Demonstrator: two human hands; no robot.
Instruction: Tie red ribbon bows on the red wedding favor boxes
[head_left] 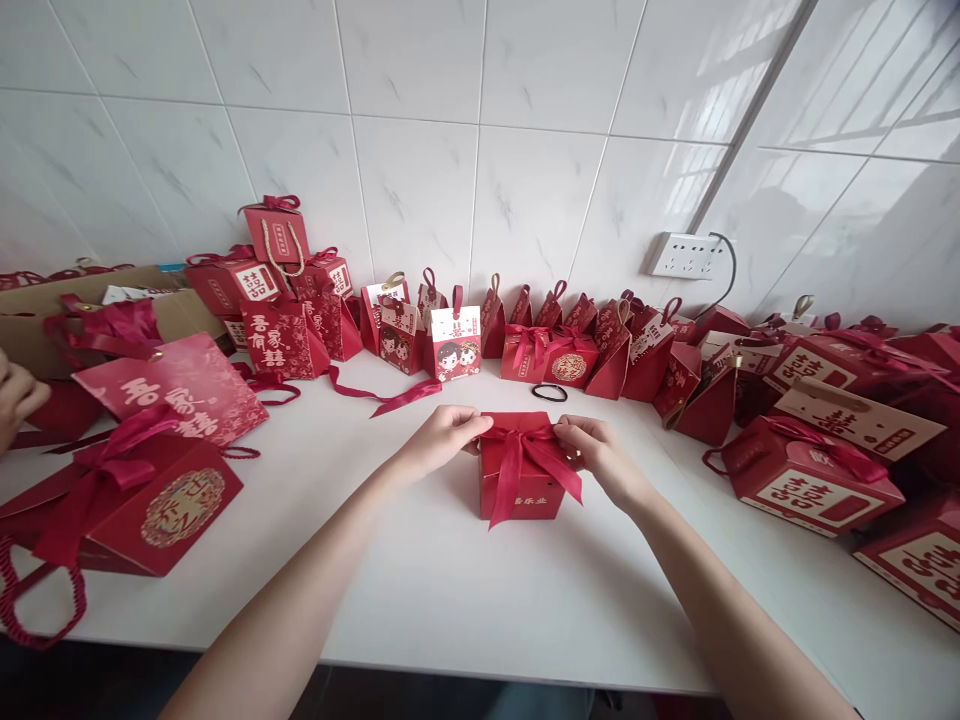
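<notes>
A small red gift box (495,490) with gold characters on its front stands upright on the white table in front of me. Tied across its top is a dark red ribbon bow (521,440), its two tails hanging down over the front. My left hand (450,438) pinches the bow's left loop at the box's top left edge. On the other side, my right hand (600,455) has its fingers closed on the right loop. Just behind the box lies a black elastic band (550,393).
Finished-looking red gift boxes (551,355) line the tiled wall, with more heaped at the right (817,480). A larger box with a bow (169,490) and a flat red bag (176,385) lie at the left. A loose ribbon (405,398) trails behind. Another person's hand (15,395) shows at the left edge.
</notes>
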